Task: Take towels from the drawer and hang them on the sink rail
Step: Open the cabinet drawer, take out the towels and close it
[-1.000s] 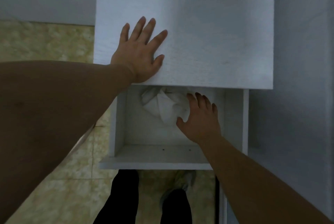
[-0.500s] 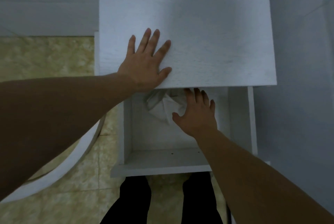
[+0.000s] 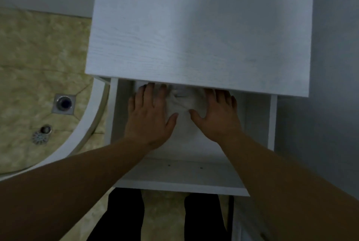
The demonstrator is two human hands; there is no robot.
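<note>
Both hands deep in the open drawer, left hand and right hand spread flat on the crumpled white towel, grip not closed — next, gather and lift it.

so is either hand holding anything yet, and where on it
Not clearly. Both the left hand and right hand lie on the crumpled white towel in the drawer, one per side; no closed grip shows.

Below me my legs in black trousers stand on the beige marbled floor tiles. To my left a white curved rim sweeps across that floor, and past it sit a square metal drain and a small round strainer
</note>
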